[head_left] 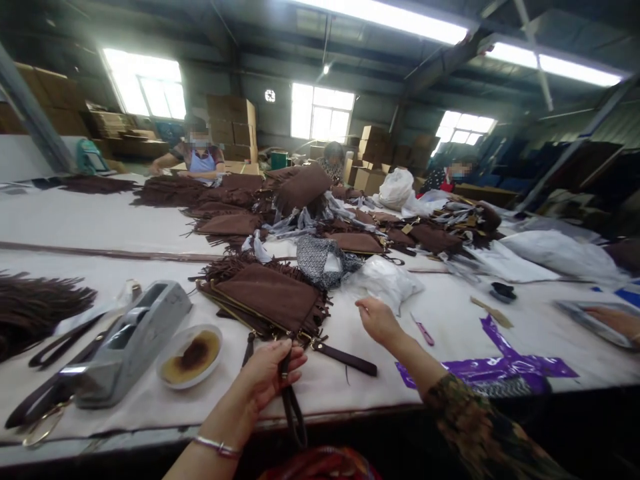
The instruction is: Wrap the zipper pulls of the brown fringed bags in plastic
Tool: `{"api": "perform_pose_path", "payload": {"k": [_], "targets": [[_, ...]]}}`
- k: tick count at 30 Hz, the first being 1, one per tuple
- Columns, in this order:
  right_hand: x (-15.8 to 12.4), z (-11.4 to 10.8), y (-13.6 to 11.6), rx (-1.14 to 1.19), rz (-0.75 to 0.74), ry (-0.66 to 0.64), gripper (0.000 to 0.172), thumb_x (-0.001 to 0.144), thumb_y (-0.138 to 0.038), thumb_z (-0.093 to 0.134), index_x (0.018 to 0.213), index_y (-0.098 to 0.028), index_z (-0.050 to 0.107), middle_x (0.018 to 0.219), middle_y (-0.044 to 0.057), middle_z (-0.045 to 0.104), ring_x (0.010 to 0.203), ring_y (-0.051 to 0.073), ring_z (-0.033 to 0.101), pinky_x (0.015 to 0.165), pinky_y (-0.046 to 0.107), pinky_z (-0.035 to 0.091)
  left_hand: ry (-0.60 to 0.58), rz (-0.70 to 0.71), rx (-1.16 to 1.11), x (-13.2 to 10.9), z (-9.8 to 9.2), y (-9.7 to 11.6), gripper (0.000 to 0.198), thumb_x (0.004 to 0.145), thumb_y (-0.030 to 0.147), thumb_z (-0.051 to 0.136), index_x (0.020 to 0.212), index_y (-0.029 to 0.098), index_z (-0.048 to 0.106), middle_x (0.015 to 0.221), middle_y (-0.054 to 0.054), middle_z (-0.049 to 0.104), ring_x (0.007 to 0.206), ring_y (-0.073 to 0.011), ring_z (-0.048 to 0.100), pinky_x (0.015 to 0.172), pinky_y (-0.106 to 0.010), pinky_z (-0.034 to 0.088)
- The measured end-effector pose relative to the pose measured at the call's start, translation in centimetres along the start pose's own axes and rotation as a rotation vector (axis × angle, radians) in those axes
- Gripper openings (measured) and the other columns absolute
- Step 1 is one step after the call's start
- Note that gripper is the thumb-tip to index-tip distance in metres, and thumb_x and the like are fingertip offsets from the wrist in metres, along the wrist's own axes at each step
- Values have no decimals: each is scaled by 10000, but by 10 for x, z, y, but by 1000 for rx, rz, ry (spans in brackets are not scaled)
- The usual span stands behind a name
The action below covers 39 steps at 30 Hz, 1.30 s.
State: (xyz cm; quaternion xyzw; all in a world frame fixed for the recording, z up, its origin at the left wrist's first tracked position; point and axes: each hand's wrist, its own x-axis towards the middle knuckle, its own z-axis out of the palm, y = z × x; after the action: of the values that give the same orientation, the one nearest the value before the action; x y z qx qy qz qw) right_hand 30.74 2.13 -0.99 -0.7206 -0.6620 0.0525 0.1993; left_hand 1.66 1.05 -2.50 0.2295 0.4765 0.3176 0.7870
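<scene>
At the table's front edge my left hand (270, 373) is closed around a dark brown wrist strap (294, 410), whose loop hangs below the fingers. Just beyond it lies a small stack of brown fringed pouches (270, 293) with gold zippers. Another strap (347, 359) with a gold ring stretches out to the right of the stack. My right hand (380, 321) is raised in front of a crumpled white plastic bag (387, 280), its fingers pinched together. What they hold, if anything, is too small to tell. A black-and-white speckled cloth (320, 260) lies behind the pouches.
Left of my left hand stand a bowl of brownish stuff (190, 355) and a grey tape dispenser (133, 343). A small pink-handled knife (423, 329) and purple plastic packaging (490, 373) lie at right. Brown fringed pouches (230, 225) pile up farther back, where people sit.
</scene>
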Motion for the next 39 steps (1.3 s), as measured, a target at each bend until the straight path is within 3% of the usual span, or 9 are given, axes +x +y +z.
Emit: {"api": "perform_pose_path", "payload": {"k": [7, 14, 18, 23, 28, 30, 33, 36, 39], "targets": [[51, 2, 52, -190, 181, -129, 360, 762, -9, 488, 1001, -101, 741, 1015, 195, 708, 981, 289, 647, 873, 356, 448, -15, 63, 36, -1, 9, -6, 163, 868, 296, 637, 939, 159, 584, 895, -62, 674, 794, -172, 694, 580, -249, 549], [71, 24, 51, -104, 202, -136, 353, 751, -224, 643, 1094, -195, 721, 1093, 150, 697, 1019, 293, 624, 878, 368, 432, -38, 61, 60, 1, 4, -7, 199, 879, 317, 622, 989, 160, 569, 876, -60, 661, 764, -163, 678, 597, -267, 555], [73, 30, 50, 21, 231, -92, 186, 759, -234, 613, 850, -167, 761, 934, 135, 725, 938, 246, 636, 855, 335, 428, -44, 75, 56, 1, 5, -8, 214, 873, 321, 630, 991, 155, 564, 874, -64, 652, 759, -161, 670, 595, -265, 553], [65, 18, 47, 246, 237, 45, 202, 791, -263, 549, 711, -164, 705, 839, 101, 700, 864, 215, 605, 798, 327, 444, -53, 83, 45, -2, 6, -8, 229, 859, 331, 647, 977, 152, 565, 854, -65, 644, 744, -162, 663, 588, -266, 550], [40, 3, 9, 572, 230, 24, 352, 829, -470, 500, 728, -157, 624, 630, 30, 608, 512, 124, 495, 484, 253, 397, -94, 117, 2, 3, 2, -11, 193, 858, 313, 637, 931, 151, 562, 771, 0, 582, 502, -54, 495, 516, -230, 501], [20, 2, -20, 761, 213, -90, 375, 799, -523, 549, 714, -161, 596, 596, 5, 580, 450, 93, 444, 422, 224, 337, -119, 141, -11, 4, 1, -12, 225, 838, 336, 659, 921, 147, 569, 743, 22, 550, 439, -16, 386, 434, -165, 393], [-11, 5, -65, 1052, 220, -384, 341, 714, -487, 687, 673, -164, 582, 508, -37, 521, 408, 66, 385, 394, 204, 253, -147, 185, -21, 2, 1, -13, 348, 780, 419, 717, 935, 141, 574, 785, 14, 557, 417, 12, 284, 375, -132, 199], [-32, 14, -97, 1056, 207, -567, 314, 689, -442, 725, 631, -166, 585, 438, -58, 482, 378, 53, 324, 390, 212, 197, -225, 210, -44, -2, -1, -12, 459, 723, 488, 754, 964, 141, 574, 847, -4, 570, 428, 17, 251, 384, -145, 141], [-33, 28, -111, 990, 193, -608, 307, 667, -423, 741, 599, -167, 586, 403, -66, 458, 370, 50, 292, 394, 220, 174, -309, 224, -50, -5, -5, -13, 465, 706, 469, 777, 975, 144, 580, 652, 67, 446, 428, -2, 226, 398, -154, 125]]}}
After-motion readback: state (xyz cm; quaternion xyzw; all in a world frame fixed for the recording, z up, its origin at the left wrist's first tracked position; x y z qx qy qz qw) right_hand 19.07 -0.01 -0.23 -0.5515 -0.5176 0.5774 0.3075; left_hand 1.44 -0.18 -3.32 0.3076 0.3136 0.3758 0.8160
